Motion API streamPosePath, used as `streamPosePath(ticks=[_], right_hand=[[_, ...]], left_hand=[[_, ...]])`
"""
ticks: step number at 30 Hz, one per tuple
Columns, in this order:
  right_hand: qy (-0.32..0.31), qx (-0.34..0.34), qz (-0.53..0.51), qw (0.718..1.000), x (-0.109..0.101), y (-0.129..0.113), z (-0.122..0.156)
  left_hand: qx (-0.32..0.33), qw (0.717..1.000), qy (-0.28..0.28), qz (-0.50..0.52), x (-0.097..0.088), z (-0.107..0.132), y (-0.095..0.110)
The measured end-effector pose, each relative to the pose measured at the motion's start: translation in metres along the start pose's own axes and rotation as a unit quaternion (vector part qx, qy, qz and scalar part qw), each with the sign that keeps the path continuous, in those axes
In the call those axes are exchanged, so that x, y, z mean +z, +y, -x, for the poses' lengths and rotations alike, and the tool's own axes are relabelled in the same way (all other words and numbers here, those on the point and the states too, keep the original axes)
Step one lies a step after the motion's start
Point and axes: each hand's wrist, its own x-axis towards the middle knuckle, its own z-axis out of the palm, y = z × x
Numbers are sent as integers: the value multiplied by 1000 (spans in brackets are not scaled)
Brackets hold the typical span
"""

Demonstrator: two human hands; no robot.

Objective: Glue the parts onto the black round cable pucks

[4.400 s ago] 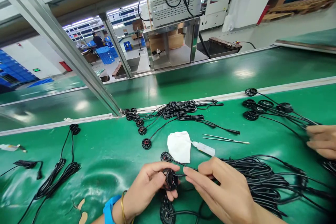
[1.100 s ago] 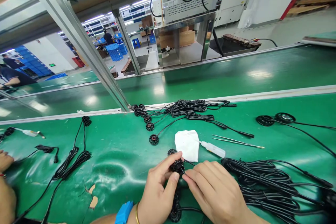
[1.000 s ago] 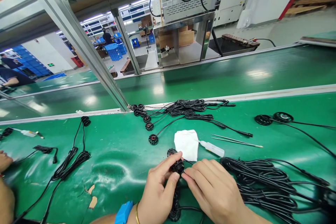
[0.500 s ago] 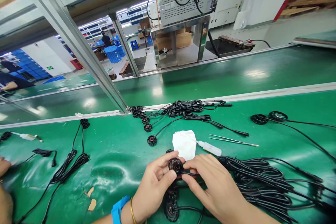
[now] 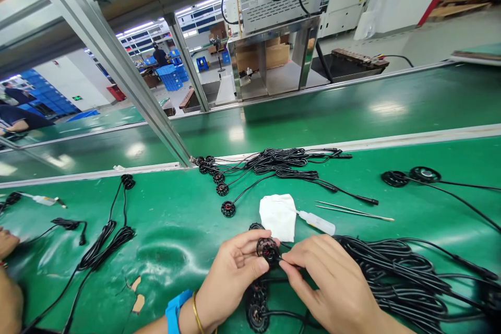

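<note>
My left hand (image 5: 230,276) pinches a small round black part with a red centre (image 5: 267,249), held face up just above the green bench (image 5: 172,219). My right hand (image 5: 332,287) pinches the thin black wire where it leaves that part. Below the hands lie more round black parts (image 5: 256,313) on their cables. A big tangle of black cable (image 5: 399,276) runs off to the right.
A white cloth (image 5: 279,216), a small glue bottle (image 5: 319,224) and tweezers (image 5: 354,211) lie just beyond my hands. Several wired parts (image 5: 219,182) and a cable bundle (image 5: 282,162) sit by the conveyor edge. Another person's hand (image 5: 8,242) shows at far left.
The round part has been turned in my fingers so its red centre faces up. My right hand's pinch has shifted along the wire. Another person's hand left the right edge.
</note>
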Motion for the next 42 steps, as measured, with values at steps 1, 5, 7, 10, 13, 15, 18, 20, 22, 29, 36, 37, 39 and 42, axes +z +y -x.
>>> streamPosePath(ticks=[1, 5, 7, 10, 13, 15, 18, 20, 22, 29, 36, 37, 39, 42], right_hand=[[-1, -6, 2, 1000, 0, 0, 0], [-10, -15, 4, 1000, 0, -1, 0], [-16, -21, -1, 1000, 0, -2, 0], [-22, -33, -6, 999, 1, -4, 1], [-25, -36, -11, 999, 1, -5, 1], [-26, -38, -17, 999, 0, -4, 0], [-37, -31, -46, 998, 1, -2, 1], [-45, -23, -70, 996, 3, -2, 2], [-46, -10, -76, 996, 3, -2, 1], [-44, 119, 63, 990, -36, 37, -17], [-215, 187, 180, 942, -44, 98, -8], [-224, 201, 166, 939, -43, 98, -8], [-217, 240, 129, 937, -45, 93, -10], [-159, 310, 40, 936, -51, 86, -16]], left_hand=[[-4, 1000, -2, 3, 0, 1, 1], [-10, 1000, 8, 8, 1, 2, 1], [-8, 1000, 27, 2, 2, 1, 1], [-14, 999, 49, -10, 3, -1, 0], [-16, 999, 48, -6, 3, 0, 2], [-11, 999, 30, 5, 3, 2, 3], [3, 1000, 3, 16, 3, 7, 4], [12, 1000, -4, 18, 3, 8, 4], [17, 1000, -4, 13, 3, 8, 3], [-15, 999, 30, -40, 0, -1, 2], [-40, 997, 19, -66, 0, 1, 1], [-42, 996, 19, -71, 1, 2, 1], [-44, 996, 21, -79, 1, 2, 2], [-39, 996, 30, -75, 2, 1, 3]])
